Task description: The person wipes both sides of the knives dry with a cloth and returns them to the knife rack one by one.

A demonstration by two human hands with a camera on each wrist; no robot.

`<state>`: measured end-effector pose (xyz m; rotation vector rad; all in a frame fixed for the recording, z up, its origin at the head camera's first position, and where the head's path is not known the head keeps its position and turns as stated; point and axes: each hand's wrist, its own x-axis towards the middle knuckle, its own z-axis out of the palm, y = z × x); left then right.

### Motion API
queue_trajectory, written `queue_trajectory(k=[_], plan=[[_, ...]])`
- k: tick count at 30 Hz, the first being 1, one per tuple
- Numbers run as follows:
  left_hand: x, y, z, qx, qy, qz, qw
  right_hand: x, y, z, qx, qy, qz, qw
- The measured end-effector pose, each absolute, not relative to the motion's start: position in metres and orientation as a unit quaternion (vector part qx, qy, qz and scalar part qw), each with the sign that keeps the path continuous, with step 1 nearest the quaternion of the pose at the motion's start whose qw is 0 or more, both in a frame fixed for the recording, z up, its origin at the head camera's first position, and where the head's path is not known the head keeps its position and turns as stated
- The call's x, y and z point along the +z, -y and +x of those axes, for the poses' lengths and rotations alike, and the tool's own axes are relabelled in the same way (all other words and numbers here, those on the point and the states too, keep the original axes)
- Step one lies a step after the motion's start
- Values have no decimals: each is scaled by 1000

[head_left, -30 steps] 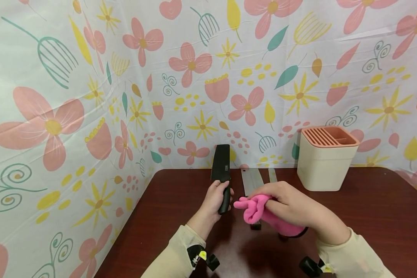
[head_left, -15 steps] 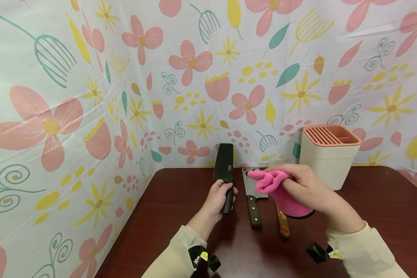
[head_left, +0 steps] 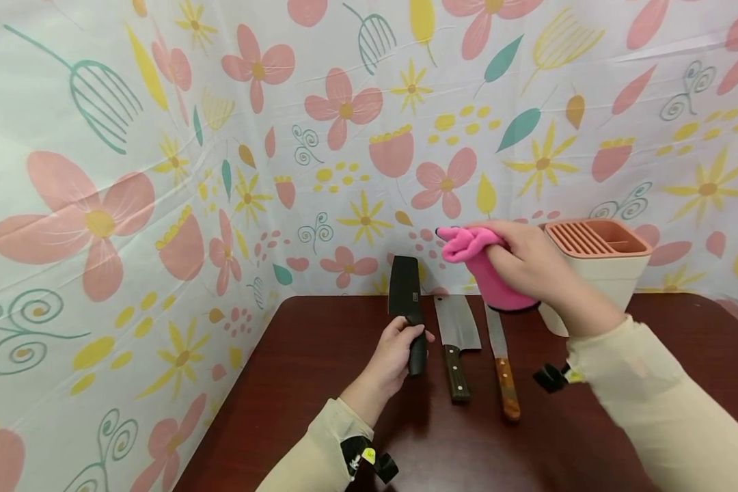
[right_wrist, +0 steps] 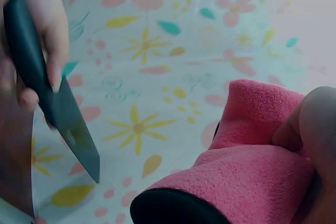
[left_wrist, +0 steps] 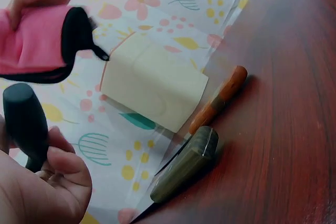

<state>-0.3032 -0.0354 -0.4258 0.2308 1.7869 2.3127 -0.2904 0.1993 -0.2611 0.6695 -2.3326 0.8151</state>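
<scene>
My left hand [head_left: 392, 355] grips the black handle of a black-bladed kitchen knife [head_left: 404, 287], its blade pointing up and away toward the wall. In the right wrist view the same knife [right_wrist: 76, 129] shows its flat side. My right hand [head_left: 529, 263] holds a bunched pink cloth [head_left: 492, 273] with black edging, raised above the table and to the right of the knife blade. Below the cloth, a cleaver [head_left: 457, 328] with a dark wooden handle lies on the table. Beside it lies a long narrow knife [head_left: 504, 376] with an orange-brown wooden handle, its upper blade partly hidden by the cloth.
A cream knife block [head_left: 615, 277] with an orange slotted top stands at the back right, partly hidden by my right arm. The dark red wooden table [head_left: 320, 355] meets a flower-patterned curtain [head_left: 344, 171] at the back and left.
My right hand has lifted the pink cloth up and away from the table, uncovering the cleaver and the wooden-handled knife. My left hand still holds the black knife, nearly in place.
</scene>
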Motion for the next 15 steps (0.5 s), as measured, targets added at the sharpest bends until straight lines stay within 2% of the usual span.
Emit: queue_trajectory(k=[6, 15], plan=[[-424, 36, -301, 800, -571, 100, 154, -232, -189, -326, 281, 898, 271, 201], [-415, 38, -290, 808, -540, 141, 188, -217, -174, -367, 259, 899, 295, 195]])
